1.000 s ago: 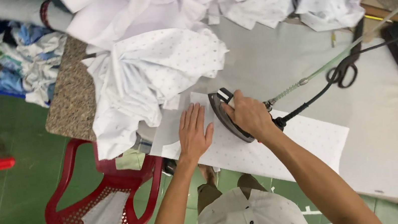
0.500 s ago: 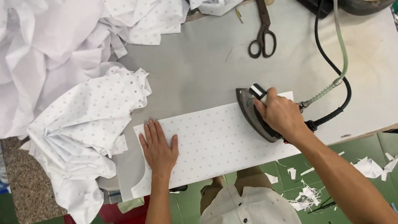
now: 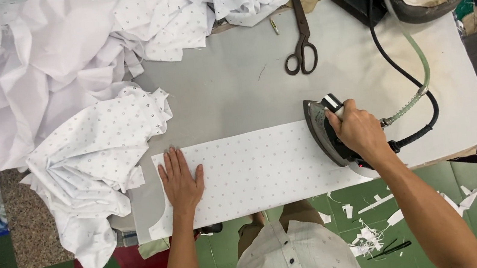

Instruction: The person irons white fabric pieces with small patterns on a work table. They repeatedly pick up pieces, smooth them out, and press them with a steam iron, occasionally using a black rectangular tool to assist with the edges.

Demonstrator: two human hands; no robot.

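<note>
My right hand (image 3: 361, 131) hides the iron (image 3: 326, 132) handle it grasps, now farther right; left hand (image 3: 180, 180) flat, released, on the cloth strip (image 3: 261, 170).

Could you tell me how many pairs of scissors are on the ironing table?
1: the scissors lie at the table's far edge, beyond the iron; others may hide under the fabric pile.

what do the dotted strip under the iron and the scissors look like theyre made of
The long white dotted strip looks like thin woven cloth, matte and flat. The dark long-bladed scissors look like dull, unpolished metal. The dark iron has a grey metal-looking soleplate edge.
</note>
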